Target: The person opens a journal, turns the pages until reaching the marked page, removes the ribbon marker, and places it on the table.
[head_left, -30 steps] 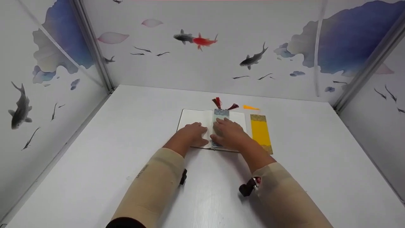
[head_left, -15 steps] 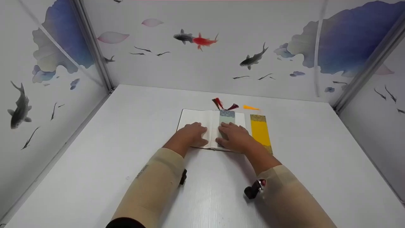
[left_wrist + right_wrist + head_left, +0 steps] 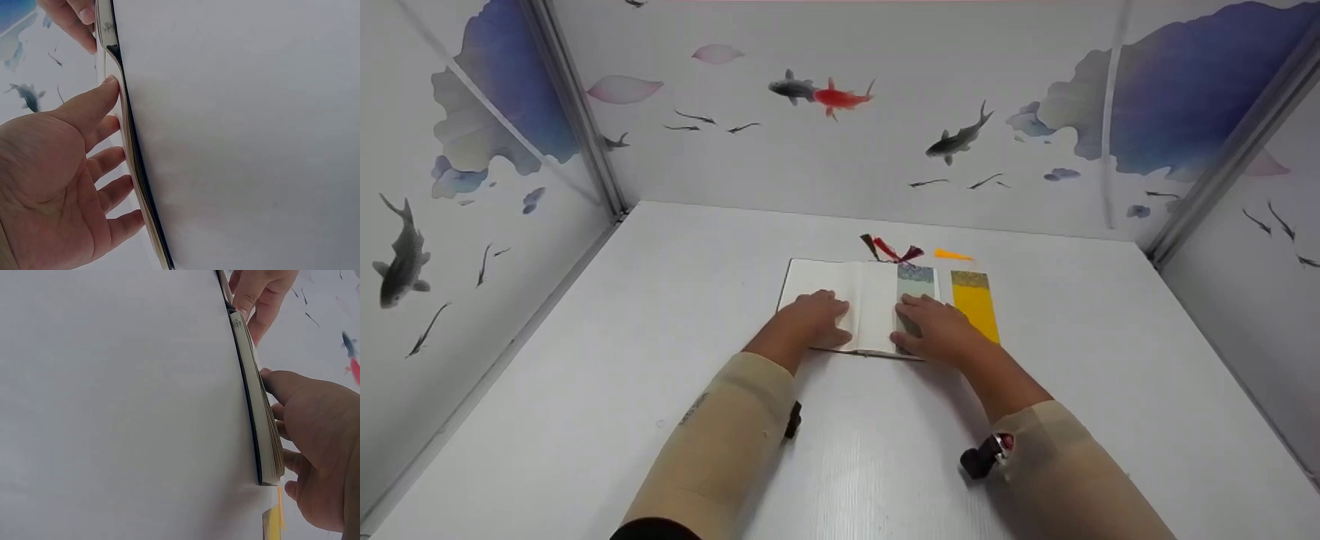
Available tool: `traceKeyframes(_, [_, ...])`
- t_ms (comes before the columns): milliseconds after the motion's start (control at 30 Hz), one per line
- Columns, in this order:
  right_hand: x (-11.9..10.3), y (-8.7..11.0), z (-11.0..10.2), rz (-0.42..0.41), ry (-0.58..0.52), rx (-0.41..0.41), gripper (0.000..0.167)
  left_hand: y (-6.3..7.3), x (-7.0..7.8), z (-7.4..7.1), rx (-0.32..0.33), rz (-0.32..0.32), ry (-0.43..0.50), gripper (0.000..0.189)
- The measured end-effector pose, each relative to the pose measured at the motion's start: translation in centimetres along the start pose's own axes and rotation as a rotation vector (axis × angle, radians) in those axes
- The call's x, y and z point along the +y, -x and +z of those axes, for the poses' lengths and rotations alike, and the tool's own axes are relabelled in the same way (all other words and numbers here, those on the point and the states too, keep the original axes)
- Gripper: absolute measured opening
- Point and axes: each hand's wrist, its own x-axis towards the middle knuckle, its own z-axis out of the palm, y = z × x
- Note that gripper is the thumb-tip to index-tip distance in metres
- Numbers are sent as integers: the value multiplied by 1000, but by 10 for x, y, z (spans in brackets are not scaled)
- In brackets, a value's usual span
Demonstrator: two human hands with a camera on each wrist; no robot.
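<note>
An open notebook (image 3: 877, 300) with blank pages lies on the white table. My left hand (image 3: 814, 319) rests on its left page with extended fingers; in the left wrist view the fingertips and thumb (image 3: 107, 93) touch the page. My right hand (image 3: 936, 328) presses flat fingers on a pale green bookmark (image 3: 916, 279) with a grey patterned end, which lies along the outer side of the right page. The palm hides the bookmark's lower part. In the right wrist view, the notebook's thick page block (image 3: 261, 410) shows beside the right hand.
A yellow bookmark (image 3: 975, 300) with patterned ends lies right of the notebook, partly behind the right hand and wrist. Its orange-yellow tassel (image 3: 952, 254) points left. Red and dark tassels (image 3: 887, 249) spread beyond the notebook's top edge. Printed white panels (image 3: 825, 165) enclose the table.
My right hand has slid the pale green bookmark rightward, from beside the notebook's centre fold to the right page's outer side. The tassels have fanned apart. My left hand has stayed in place.
</note>
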Motion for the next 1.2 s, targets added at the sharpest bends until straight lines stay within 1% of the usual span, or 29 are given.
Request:
traceKeyframes(133, [6,1,-1,-5,-16,3,75,2,0,0,7,2,11,70])
traceKeyframes(200, [8,0,-2,-1,-41,9,73,3,1,0,8,-4,22,70])
traceKeyframes(333, [5,-6,-7,27,-91,54,65,1,1,0,1,-13,30,70])
traceKeyframes(400, [3,-9,-8,75,-106,88,63,1,2,0,-5,-9,26,71])
traceKeyframes(467, [0,-11,-9,143,-109,111,66,1,3,-1,-11,-3,21,71])
traceKeyframes(533, [-2,-13,-10,218,-129,112,71,1,4,-1,-15,2,18,71])
traceKeyframes(600, [-2,-13,-11,272,-169,101,76,2,4,-2,-17,3,19,71])
traceKeyframes(767, [-2,-13,-16,363,-292,84,89,4,2,-5,-15,-9,20,71])
traceKeyframes(867, [0,-12,-20,402,-339,77,95,4,3,-5,-15,-5,16,71])
traceKeyframes(967, [3,-10,-22,430,-398,89,99,5,3,-6,-16,-3,15,71])
traceKeyframes(1033, [7,-10,-23,425,-443,118,99,5,4,-6,-15,-8,13,71])
traceKeyframes(1100, [13,-9,-24,407,-505,152,96,6,4,-5,-14,-20,20,71])
traceKeyframes(1200, [23,-8,-25,374,-576,189,86,6,6,-4,-12,-34,33,72])
